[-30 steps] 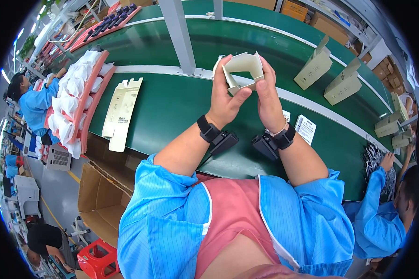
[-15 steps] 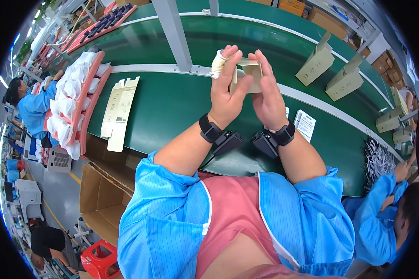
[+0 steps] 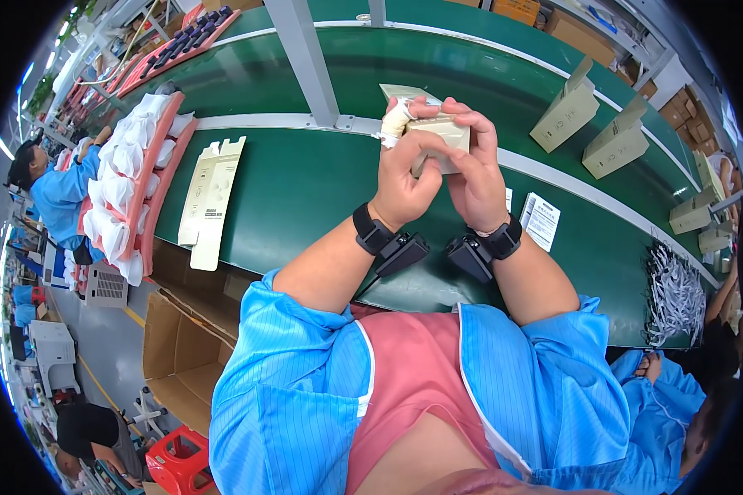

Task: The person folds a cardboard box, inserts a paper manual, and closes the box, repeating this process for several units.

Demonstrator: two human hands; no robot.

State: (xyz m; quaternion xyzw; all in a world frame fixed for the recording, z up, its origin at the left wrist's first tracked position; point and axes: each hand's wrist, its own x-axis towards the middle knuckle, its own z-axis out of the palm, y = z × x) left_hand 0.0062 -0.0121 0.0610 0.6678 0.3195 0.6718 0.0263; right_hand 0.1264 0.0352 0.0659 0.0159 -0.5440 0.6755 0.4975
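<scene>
Above the green work surface (image 3: 322, 173) I hold a small cream carton (image 3: 448, 129) between both hands. My left hand (image 3: 406, 169), with a white wrapping around one finger, grips its left side, fingers bent over the carton's end. My right hand (image 3: 479, 173) closes around the right side, and its thumb presses in near the left fingers. A flap (image 3: 403, 91) of the carton sticks out beyond my left fingertips. Fingers hide much of the carton. Black devices are strapped to both wrists. An unfolded flat carton (image 3: 210, 198) lies to the left, and printed leaflets (image 3: 540, 221) lie right of my right wrist.
Upright cream cartons (image 3: 565, 115) with raised flaps stand on the far strip. A grey post (image 3: 302, 62) rises ahead. Pink trays (image 3: 155, 165) with white-wrapped items are at left, above an open cardboard box (image 3: 177, 342). White cables (image 3: 674, 297) and a co-worker's blue sleeve (image 3: 652, 404) are at right.
My fingers, straight along the carton's sides before, now bend over its end, and the opening that showed is covered. A flap now juts out on the far side. The co-worker's arm at right has lowered.
</scene>
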